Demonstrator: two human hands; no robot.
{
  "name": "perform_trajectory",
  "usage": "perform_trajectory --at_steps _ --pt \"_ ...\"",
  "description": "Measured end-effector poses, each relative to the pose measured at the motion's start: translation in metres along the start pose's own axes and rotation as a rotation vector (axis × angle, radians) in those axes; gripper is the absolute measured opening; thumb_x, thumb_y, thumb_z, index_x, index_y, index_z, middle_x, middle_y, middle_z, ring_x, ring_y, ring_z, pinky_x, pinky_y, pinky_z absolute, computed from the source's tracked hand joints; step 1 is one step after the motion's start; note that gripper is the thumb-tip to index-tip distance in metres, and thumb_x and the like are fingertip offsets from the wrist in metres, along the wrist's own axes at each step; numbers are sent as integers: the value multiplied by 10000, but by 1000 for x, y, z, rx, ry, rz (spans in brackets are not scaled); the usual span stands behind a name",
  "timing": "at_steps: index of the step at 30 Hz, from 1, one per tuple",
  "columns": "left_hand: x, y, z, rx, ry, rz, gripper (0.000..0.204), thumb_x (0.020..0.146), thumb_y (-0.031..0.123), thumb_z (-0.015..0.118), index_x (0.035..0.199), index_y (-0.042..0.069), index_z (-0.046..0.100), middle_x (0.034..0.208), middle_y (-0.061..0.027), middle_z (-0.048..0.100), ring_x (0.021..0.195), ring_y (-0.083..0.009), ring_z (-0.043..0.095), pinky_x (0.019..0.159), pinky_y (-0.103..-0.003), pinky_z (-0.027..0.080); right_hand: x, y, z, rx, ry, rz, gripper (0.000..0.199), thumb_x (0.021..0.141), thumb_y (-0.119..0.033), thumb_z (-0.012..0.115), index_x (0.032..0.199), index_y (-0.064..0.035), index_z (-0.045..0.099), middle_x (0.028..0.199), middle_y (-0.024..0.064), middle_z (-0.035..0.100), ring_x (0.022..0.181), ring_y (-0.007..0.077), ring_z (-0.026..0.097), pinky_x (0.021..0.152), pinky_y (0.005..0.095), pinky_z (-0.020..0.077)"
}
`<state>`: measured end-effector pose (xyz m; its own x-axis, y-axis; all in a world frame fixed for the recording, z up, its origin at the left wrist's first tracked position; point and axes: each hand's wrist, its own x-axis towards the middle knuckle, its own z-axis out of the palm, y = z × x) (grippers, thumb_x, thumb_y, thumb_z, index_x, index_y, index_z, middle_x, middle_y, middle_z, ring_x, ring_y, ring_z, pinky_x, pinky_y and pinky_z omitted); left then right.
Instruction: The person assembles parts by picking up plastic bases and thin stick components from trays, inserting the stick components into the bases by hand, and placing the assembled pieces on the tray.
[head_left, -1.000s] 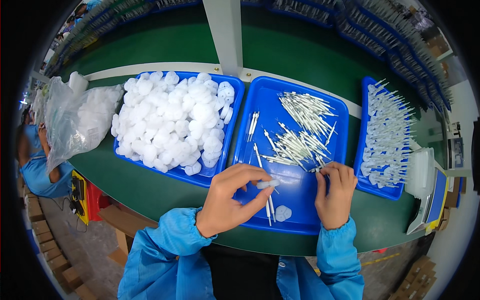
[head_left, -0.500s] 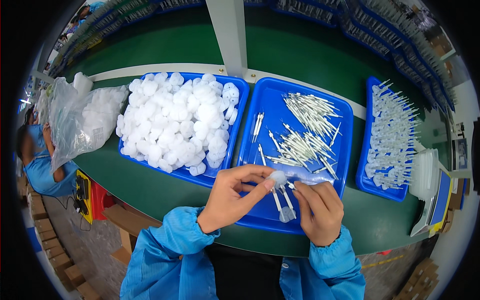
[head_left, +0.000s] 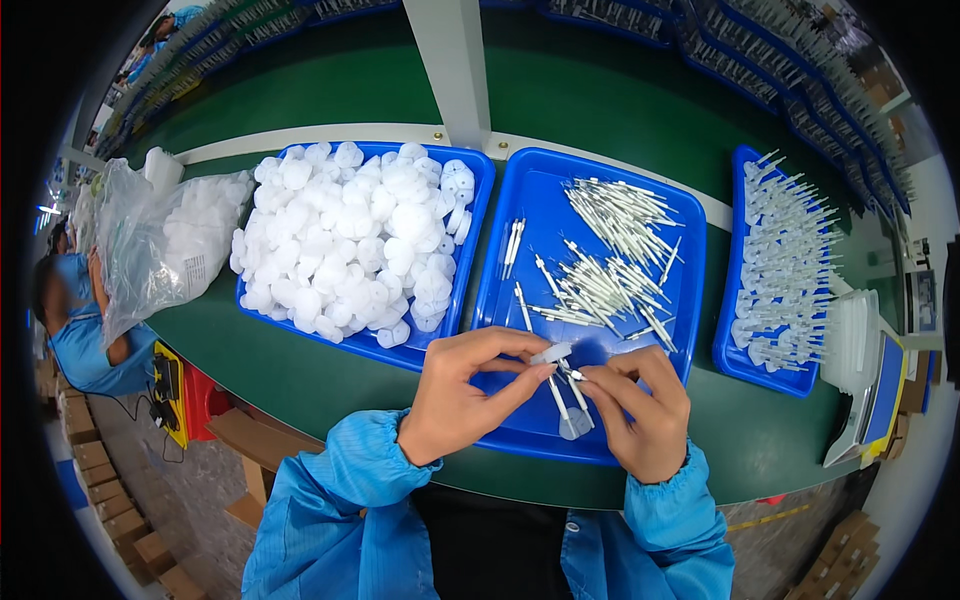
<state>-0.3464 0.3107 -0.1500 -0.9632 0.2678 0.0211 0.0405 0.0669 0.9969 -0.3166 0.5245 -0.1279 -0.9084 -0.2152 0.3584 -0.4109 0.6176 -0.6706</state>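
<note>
My left hand (head_left: 470, 388) pinches a translucent white plastic disc (head_left: 551, 353) between thumb and fingers, over the front part of the middle blue tray (head_left: 505, 300). Slim white rods (head_left: 558, 396) hang from that disc, and another clear plastic piece (head_left: 575, 424) sits around their lower ends. Close beside it, my right hand (head_left: 645, 408) closes thumb and fingertips on a thin white rod (head_left: 575, 376), whose upper part is near the disc's underside. Whether this rod's tip touches the disc I cannot tell. Loose white rods (head_left: 600, 290) lie in two heaps in the same tray.
A blue tray heaped with white plastic discs (head_left: 345, 240) stands at left, beside a clear bag (head_left: 165, 240) of similar pieces. At right, a narrow blue tray holds assembled pieces (head_left: 785, 260) with rods sticking up. Clear plastic lids (head_left: 853, 340) stack beside it. A person (head_left: 85, 320) sits far left.
The disc in my left hand has tilted from face-on to nearly edge-on. My right fingertips have shifted slightly left and down with the rod, close to the disc.
</note>
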Motion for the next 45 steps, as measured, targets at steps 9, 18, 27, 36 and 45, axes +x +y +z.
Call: perform_trajectory --at_steps 9,18,27,36,45 --pt "-1 0 0 375 26 353 237 833 16 835 1051 -14 746 1017 -152 753 852 -236 766 698 -312 618 -4 -2 5 -34 45 17 260 753 49 826 1001 9 759 858 102 618 721 248 577 611 353 478" --pt "-3 -2 2 224 -12 242 227 836 16 831 1043 -18 743 1008 -152 751 847 -253 765 707 -314 613 -5 1 6 -120 66 -76 285 738 59 827 1008 4 755 867 99 625 730 251 598 607 363 487" --pt "2 1 0 349 -44 348 231 806 42 843 1005 -16 742 965 -142 749 829 -294 739 712 -361 596 -6 1 4 320 -9 348 153 840 40 777 991 23 782 859 132 688 767 253 670 680 333 535" --pt "0 3 5 469 -17 419 230 762 3 848 969 -12 748 916 -144 747 786 -288 730 667 -334 572 -10 0 10 -55 79 47 239 789 47 792 1022 12 756 885 120 660 734 264 616 628 357 498" --pt "0 2 2 295 -79 319 224 768 -15 835 972 -16 743 909 -149 746 760 -297 723 659 -338 570 -6 5 2 96 24 30 268 732 69 794 990 30 731 877 130 618 721 278 592 610 375 485"
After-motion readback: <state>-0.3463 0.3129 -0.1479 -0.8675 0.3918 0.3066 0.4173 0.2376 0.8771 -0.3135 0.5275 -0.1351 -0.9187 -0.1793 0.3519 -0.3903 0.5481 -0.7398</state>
